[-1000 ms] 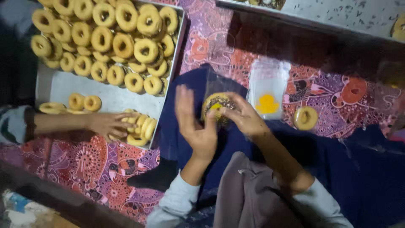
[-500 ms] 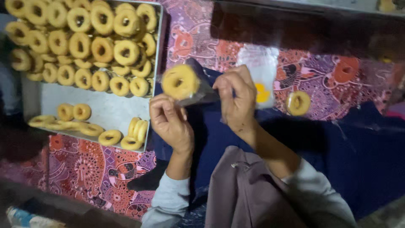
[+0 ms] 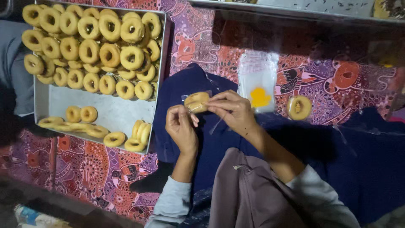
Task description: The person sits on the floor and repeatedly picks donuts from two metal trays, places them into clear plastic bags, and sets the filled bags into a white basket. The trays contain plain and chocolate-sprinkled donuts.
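Both my hands meet over the dark blue cloth at the middle. My left hand (image 3: pixel 180 126) and my right hand (image 3: pixel 231 109) pinch a small clear plastic bag with a golden ring-shaped pastry (image 3: pixel 196 101) inside it, held edge-on between the fingertips. A stack of clear plastic bags (image 3: pixel 257 80) with a yellow mark lies just beyond my right hand. One bagged ring pastry (image 3: pixel 299 107) rests on the patterned cloth to the right.
A metal tray (image 3: pixel 122 112) at the left holds several ring pastries, piled at its far end and loose near its front edge. Patterned purple and red cloth (image 3: pixel 84 173) covers the floor. Another person's grey sleeve (image 3: pixel 19 71) shows at the far left.
The bagged pastry has turned from face-up to edge-on and come lower between both hands. The other person's hand that reached into the tray has withdrawn.
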